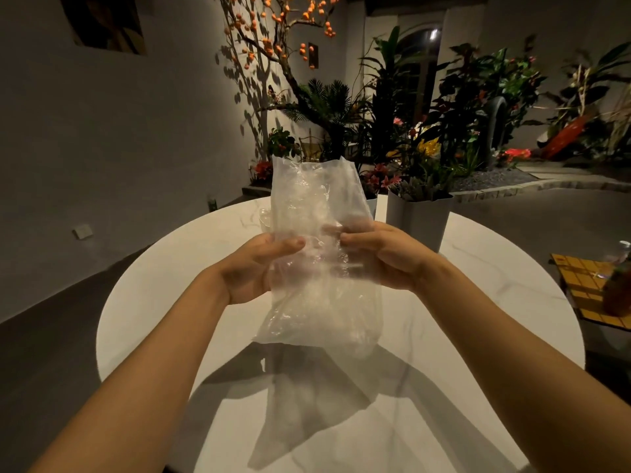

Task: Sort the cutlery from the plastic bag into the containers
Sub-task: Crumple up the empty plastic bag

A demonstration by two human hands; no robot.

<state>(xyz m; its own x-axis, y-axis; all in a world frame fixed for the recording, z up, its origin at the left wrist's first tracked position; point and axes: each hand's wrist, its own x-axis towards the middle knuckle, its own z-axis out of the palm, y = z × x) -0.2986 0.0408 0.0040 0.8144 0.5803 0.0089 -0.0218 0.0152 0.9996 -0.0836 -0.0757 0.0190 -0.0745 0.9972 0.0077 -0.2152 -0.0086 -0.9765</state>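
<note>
We hold the crinkled translucent plastic bag (321,254) upright above the round white marble-look bench (495,302), left hand (259,268) and right hand (382,257) each with a closed grip pinching its sides at mid-height. To do this well, we should work the open top apart with our thumbs while keeping the weighted bottom low, so nothing spills. The cutlery inside is a pale blur; we cannot count or tell its pieces. Any containers are mostly hidden behind the bag.
</note>
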